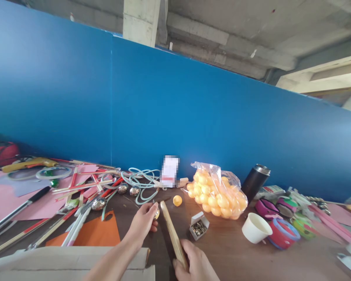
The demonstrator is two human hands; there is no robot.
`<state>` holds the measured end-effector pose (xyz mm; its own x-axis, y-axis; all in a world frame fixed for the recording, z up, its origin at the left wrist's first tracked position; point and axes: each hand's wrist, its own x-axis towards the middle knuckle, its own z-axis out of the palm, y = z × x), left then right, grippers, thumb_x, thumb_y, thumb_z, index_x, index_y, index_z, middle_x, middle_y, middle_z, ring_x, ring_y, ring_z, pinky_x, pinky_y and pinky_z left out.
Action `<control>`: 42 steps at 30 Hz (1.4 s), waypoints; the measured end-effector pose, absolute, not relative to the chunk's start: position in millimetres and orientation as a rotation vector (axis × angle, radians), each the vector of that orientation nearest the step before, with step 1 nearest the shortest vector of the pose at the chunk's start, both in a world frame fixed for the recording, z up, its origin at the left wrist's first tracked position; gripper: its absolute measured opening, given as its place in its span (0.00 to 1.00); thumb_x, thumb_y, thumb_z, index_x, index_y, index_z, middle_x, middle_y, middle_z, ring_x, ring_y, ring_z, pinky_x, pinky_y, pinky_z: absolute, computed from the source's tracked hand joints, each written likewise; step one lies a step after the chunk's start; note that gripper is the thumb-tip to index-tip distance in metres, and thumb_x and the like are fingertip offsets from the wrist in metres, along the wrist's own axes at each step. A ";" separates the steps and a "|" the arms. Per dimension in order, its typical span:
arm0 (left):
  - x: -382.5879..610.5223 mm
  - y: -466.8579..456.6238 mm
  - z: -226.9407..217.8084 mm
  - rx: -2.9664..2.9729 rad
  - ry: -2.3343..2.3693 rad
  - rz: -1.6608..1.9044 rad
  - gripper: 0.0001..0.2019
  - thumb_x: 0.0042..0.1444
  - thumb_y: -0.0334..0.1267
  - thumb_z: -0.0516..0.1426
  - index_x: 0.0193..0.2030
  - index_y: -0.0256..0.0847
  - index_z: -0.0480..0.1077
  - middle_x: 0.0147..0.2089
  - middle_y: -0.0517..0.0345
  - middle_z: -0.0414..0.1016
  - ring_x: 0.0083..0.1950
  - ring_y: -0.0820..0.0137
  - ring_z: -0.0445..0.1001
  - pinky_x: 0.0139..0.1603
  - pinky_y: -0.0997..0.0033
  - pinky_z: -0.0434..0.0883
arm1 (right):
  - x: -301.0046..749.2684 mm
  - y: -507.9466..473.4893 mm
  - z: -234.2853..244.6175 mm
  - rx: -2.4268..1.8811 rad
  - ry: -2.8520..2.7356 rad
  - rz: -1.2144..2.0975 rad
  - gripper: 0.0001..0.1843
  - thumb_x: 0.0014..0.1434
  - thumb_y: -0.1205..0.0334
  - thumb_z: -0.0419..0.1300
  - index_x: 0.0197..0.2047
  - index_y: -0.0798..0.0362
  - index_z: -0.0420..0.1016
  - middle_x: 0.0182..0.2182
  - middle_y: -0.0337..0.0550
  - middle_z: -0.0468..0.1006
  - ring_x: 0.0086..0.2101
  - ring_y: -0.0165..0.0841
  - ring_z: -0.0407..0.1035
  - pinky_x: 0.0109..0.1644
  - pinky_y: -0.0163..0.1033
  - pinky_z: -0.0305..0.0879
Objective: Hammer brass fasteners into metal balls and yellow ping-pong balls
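My left hand (144, 221) is closed, pinching a small round yellowish thing (156, 213) between thumb and fingers; most of it is hidden. My right hand (194, 262) is wrapped round the lower end of a wooden stick (172, 232), which points away from me, its far end close to my left fingertips. An orange table tennis ball (177, 200) lies just beyond the stick. To the right of the stick, a small open box (199, 226) holds many tiny metal pieces.
A clear bag of orange balls (215, 193) stands near the blue partition (193, 113). On the right are a black flask (256, 181), a white paper cup (256, 228) and coloured tubs. Left lie sticks, an orange sheet (98, 232), shiny balls (98, 203) and coiled tubing (140, 177).
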<state>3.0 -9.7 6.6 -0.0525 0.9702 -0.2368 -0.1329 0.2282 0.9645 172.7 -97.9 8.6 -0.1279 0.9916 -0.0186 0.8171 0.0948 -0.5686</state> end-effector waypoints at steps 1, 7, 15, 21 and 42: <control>2.8 -9.7 6.1 0.912 1.268 1.138 0.21 0.45 0.56 0.55 0.35 0.38 0.67 0.26 0.63 0.63 0.23 0.74 0.67 0.21 0.74 0.67 | 172.8 -97.9 8.6 -1.777 -2.009 0.649 0.12 0.47 0.70 0.52 0.36 0.53 0.68 0.29 0.42 0.75 0.31 0.34 0.69 0.36 0.33 0.61; 2.7 -9.3 5.2 0.917 1.266 1.144 0.22 0.43 0.57 0.56 0.34 0.38 0.67 0.26 0.63 0.63 0.23 0.74 0.68 0.21 0.74 0.67 | 172.6 -97.6 12.3 -1.779 -2.004 0.659 0.12 0.47 0.70 0.52 0.36 0.54 0.68 0.30 0.43 0.75 0.33 0.34 0.70 0.38 0.33 0.62; 3.3 -10.5 7.5 0.921 1.266 1.144 0.22 0.44 0.57 0.56 0.33 0.38 0.67 0.26 0.63 0.63 0.23 0.74 0.68 0.21 0.74 0.67 | 173.1 -98.6 10.7 -1.773 -1.987 0.668 0.13 0.46 0.71 0.52 0.37 0.54 0.69 0.30 0.43 0.76 0.32 0.34 0.70 0.37 0.33 0.62; 3.2 -11.6 9.6 0.912 1.254 1.148 0.22 0.43 0.57 0.56 0.33 0.38 0.67 0.26 0.63 0.63 0.22 0.74 0.67 0.21 0.73 0.67 | 172.4 -98.7 14.4 -1.773 -1.984 0.683 0.13 0.46 0.71 0.52 0.38 0.55 0.70 0.30 0.44 0.76 0.33 0.35 0.70 0.38 0.34 0.62; 3.8 -14.0 14.9 0.890 1.257 1.154 0.20 0.42 0.56 0.56 0.32 0.39 0.67 0.25 0.64 0.63 0.23 0.74 0.67 0.21 0.73 0.67 | 170.7 -101.2 18.0 -1.766 -1.986 0.677 0.09 0.49 0.68 0.53 0.36 0.53 0.68 0.29 0.42 0.75 0.32 0.34 0.69 0.37 0.33 0.61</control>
<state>3.8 -14.0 14.9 -0.0589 0.9692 -0.2390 -0.1557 0.2276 0.9612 170.7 -101.2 18.0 -0.1244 0.9919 -0.0241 0.8001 0.0859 -0.5937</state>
